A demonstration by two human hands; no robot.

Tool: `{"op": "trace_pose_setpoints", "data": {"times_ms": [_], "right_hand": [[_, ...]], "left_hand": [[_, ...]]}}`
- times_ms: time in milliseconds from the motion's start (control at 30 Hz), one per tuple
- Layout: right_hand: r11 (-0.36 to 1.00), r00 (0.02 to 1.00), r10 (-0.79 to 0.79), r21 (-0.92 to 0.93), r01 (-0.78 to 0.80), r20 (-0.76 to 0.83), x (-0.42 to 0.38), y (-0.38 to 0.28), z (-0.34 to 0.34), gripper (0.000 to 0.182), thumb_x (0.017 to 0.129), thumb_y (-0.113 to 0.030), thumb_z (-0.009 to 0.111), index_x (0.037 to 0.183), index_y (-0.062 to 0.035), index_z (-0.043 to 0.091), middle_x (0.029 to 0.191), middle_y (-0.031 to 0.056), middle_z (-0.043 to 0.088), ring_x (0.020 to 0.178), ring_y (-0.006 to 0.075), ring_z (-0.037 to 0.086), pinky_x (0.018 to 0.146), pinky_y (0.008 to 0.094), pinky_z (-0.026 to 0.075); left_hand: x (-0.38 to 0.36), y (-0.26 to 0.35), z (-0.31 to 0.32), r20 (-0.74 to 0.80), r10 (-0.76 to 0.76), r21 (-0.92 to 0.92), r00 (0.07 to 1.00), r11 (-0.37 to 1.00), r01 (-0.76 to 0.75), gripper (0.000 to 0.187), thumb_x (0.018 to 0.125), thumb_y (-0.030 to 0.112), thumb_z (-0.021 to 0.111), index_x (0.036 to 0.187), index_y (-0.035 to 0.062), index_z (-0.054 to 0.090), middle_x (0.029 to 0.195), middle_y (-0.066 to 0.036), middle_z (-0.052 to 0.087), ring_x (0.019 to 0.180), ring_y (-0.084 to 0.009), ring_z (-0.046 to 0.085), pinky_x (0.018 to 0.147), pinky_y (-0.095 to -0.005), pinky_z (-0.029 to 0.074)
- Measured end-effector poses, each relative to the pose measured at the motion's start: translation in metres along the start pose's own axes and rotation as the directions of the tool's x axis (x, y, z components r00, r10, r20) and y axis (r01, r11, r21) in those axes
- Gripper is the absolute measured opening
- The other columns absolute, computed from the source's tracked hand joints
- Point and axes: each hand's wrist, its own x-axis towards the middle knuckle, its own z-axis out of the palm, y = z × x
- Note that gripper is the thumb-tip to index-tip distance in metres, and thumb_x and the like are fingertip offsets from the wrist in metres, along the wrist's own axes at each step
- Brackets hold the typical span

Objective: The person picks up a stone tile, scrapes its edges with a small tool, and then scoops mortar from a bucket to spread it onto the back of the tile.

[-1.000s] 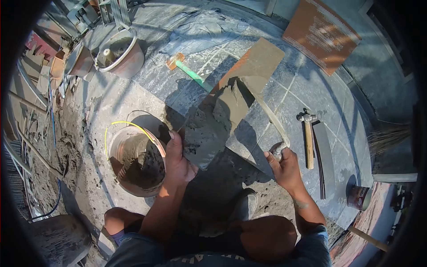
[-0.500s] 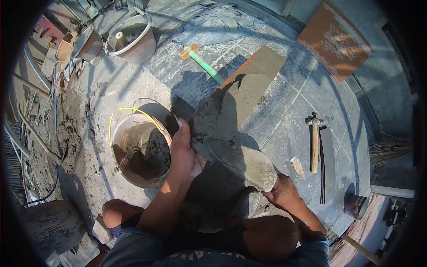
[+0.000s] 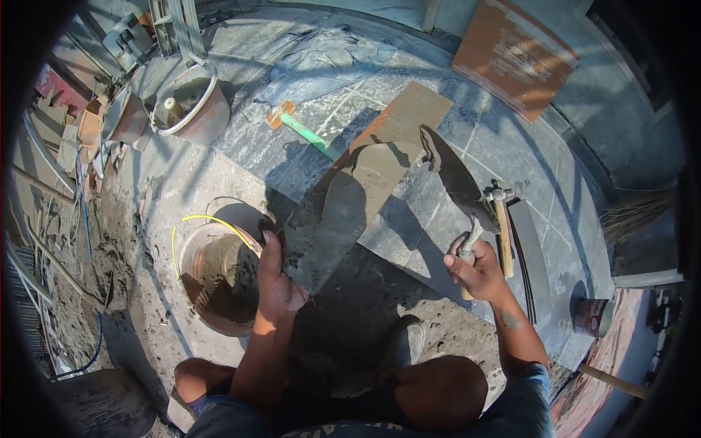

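Note:
My left hand [image 3: 281,281] is closed round the near end of a long flat tile [image 3: 423,109], its thumb pointing up. Grey mortar [image 3: 350,190] covers much of the tile's upper face, smoother toward the middle. To the right, my right hand [image 3: 478,270] grips the handle of a trowel [image 3: 460,182]. The trowel's blade is raised clear of the tile, standing on edge, with mortar along its left edge. Just left of my left hand is a bucket [image 3: 197,306] with a yellow handle, holding wet mortar.
A green-handled mallet [image 3: 310,135] lies beyond the tile. On the right are a hammer [image 3: 504,226], dark strips [image 3: 526,255] and a can [image 3: 591,316]. Another bucket [image 3: 201,120] stands back left. An orange-brown panel [image 3: 515,58] leans at the wall.
The trowel has lifted off the near part of the tile and swung up to the right in my right hand. My left hand still grips the tile. The head view has shifted.

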Motion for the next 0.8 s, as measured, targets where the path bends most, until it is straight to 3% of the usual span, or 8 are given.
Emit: {"op": "trace_pose_setpoints", "data": {"times_ms": [100, 200, 433, 500, 600, 633, 667, 800], "right_hand": [[0.758, 0.897, -0.412, -0.606, 0.24, -0.16, 0.05, 0.003, -0.001, 0.014, 0.087, -0.009, 0.065, 0.085, -0.0014, 0.055, 0.067, 0.012, 0.057, 0.053, 0.0213, 0.056, 0.051, 0.032, 0.043], [0.498, 0.754, -0.631, -0.84, 0.213, -0.183, 0.074, 0.042, 0.006, 0.024, 0.079, -0.009, 0.069, 0.099, -0.0023, 0.057, 0.079, 0.0159, 0.06, 0.066, 0.0364, 0.057, 0.063, 0.0419, 0.045], [0.476, 0.972, -0.229, -0.877, 0.067, -0.05, -0.016, 0.082, 0.022, 0.036, 0.075, -0.014, 0.07, 0.106, -0.0008, 0.059, 0.088, 0.0195, 0.062, 0.077, 0.0389, 0.061, 0.072, 0.0448, 0.046], [0.506, 0.984, -0.179, -0.856, 0.102, 0.011, -0.04, 0.077, 0.026, 0.035, 0.076, -0.015, 0.07, 0.106, 0.0002, 0.059, 0.087, 0.0209, 0.062, 0.077, 0.0401, 0.061, 0.071, 0.0431, 0.046], [0.779, 0.993, 0.064, -0.617, -0.109, -0.094, -0.051, 0.064, 0.029, 0.026, 0.08, -0.014, 0.067, 0.099, 0.0006, 0.058, 0.08, 0.0176, 0.061, 0.071, 0.0343, 0.063, 0.066, 0.0372, 0.048], [0.959, 0.989, 0.119, -0.248, -0.138, -0.089, -0.043, 0.06, 0.025, 0.02, 0.081, -0.011, 0.063, 0.096, 0.0002, 0.057, 0.076, 0.0141, 0.059, 0.068, 0.0287, 0.061, 0.063, 0.0345, 0.047], [0.975, 0.985, 0.162, 0.164, -0.149, -0.067, -0.032, 0.056, 0.022, 0.013, 0.083, -0.009, 0.06, 0.092, -0.0001, 0.056, 0.073, 0.0106, 0.058, 0.064, 0.023, 0.06, 0.06, 0.0317, 0.046], [0.767, 0.987, 0.095, 0.623, -0.154, 0.128, 0.025, 0.042, 0.008, 0.01, 0.08, -0.008, 0.053, 0.088, -0.0017, 0.054, 0.068, 0.0065, 0.052, 0.059, 0.0164, 0.052, 0.057, 0.0297, 0.043]], "left_hand": [[-0.006, -0.003, 0.0, 0.055, -0.041, -0.058, 0.998, 0.997, 0.044, 0.058, 0.099, 0.047, 0.04, 0.134, 0.0014, 0.044, 0.127, -0.014, 0.057, 0.114, -0.0262, 0.058, 0.095, -0.0412, 0.049], [-0.014, 0.001, 0.014, 0.114, 0.062, 0.114, 0.992, 0.991, -0.075, 0.064, 0.098, 0.051, 0.037, 0.134, -0.0016, 0.042, 0.125, -0.014, 0.056, 0.109, -0.0243, 0.06, 0.092, -0.0389, 0.05], [-0.012, 0.001, 0.008, 0.099, 0.007, -0.085, 0.995, 0.996, 0.001, 0.062, 0.099, 0.05, 0.038, 0.134, -0.0018, 0.042, 0.123, -0.014, 0.058, 0.107, -0.0239, 0.061, 0.089, -0.0376, 0.052], [-0.008, -0.001, 0.001, -0.06, -0.019, -0.028, 0.998, 0.999, 0.017, 0.06, 0.099, 0.048, 0.038, 0.132, -0.0009, 0.045, 0.121, -0.013, 0.06, 0.105, -0.0237, 0.062, 0.087, -0.0375, 0.053], [-0.005, -0.006, -0.019, -0.046, -0.037, -0.047, 0.998, 0.998, 0.035, 0.057, 0.099, 0.047, 0.039, 0.131, 0.0, 0.047, 0.12, -0.013, 0.06, 0.105, -0.0245, 0.062, 0.088, -0.0385, 0.053], [-0.005, -0.008, -0.022, -0.042, -0.049, -0.047, 0.998, 0.998, 0.047, 0.057, 0.099, 0.047, 0.039, 0.131, 0.0, 0.047, 0.12, -0.013, 0.06, 0.105, -0.0245, 0.062, 0.088, -0.0385, 0.053], [-0.006, -0.009, -0.023, -0.019, -0.061, -0.105, 0.998, 0.993, 0.058, 0.055, 0.099, 0.046, 0.04, 0.13, 0.0005, 0.047, 0.12, -0.013, 0.06, 0.105, -0.0241, 0.063, 0.088, -0.0375, 0.053], [-0.007, -0.008, 0.003, -0.021, -0.075, -0.179, 0.997, 0.981, 0.07, 0.051, 0.099, 0.043, 0.043, 0.129, 0.0019, 0.049, 0.12, -0.012, 0.061, 0.105, -0.023, 0.063, 0.088, -0.0361, 0.053]]}}
